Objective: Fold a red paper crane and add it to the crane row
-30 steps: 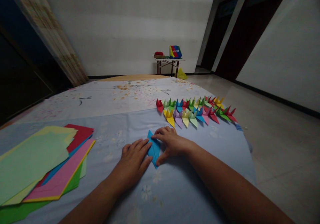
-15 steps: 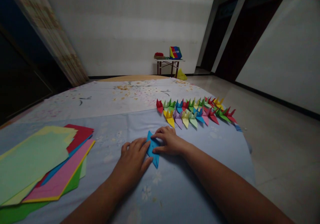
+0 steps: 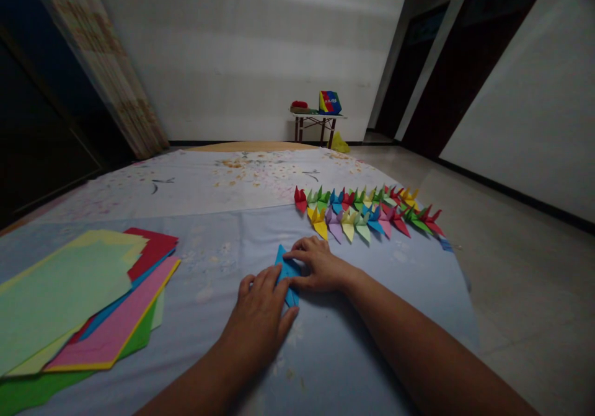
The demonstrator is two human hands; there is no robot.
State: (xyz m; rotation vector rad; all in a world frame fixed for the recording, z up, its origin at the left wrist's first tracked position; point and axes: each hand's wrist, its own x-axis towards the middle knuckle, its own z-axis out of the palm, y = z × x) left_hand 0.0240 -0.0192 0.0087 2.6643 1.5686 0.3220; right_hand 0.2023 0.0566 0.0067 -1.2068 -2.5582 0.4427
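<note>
A small blue folded paper (image 3: 289, 269), long and pointed at both ends, lies on the tablecloth between my hands. My left hand (image 3: 259, 309) holds its left edge, fingertips pressing on it and the thumb near the lower point. From the other side, my right hand (image 3: 320, 266) grips the paper with index finger and thumb on its upper face. Parts of the paper are hidden under the fingers. Beyond my right hand stand rows of folded paper cranes (image 3: 348, 222) in many colours.
On the left lies a fanned stack of coloured paper sheets (image 3: 65, 298). A light blue tablecloth (image 3: 362, 348) covers the near part of the round table, with a floral cloth (image 3: 195, 183) behind. By the far wall stands a small table (image 3: 320, 117) holding a colourful box (image 3: 330, 102).
My left hand has shifted right and slightly down, its thumb now near the paper's lower point and more of the paper covered. My right hand stays on the paper. The view has tilted slightly.
</note>
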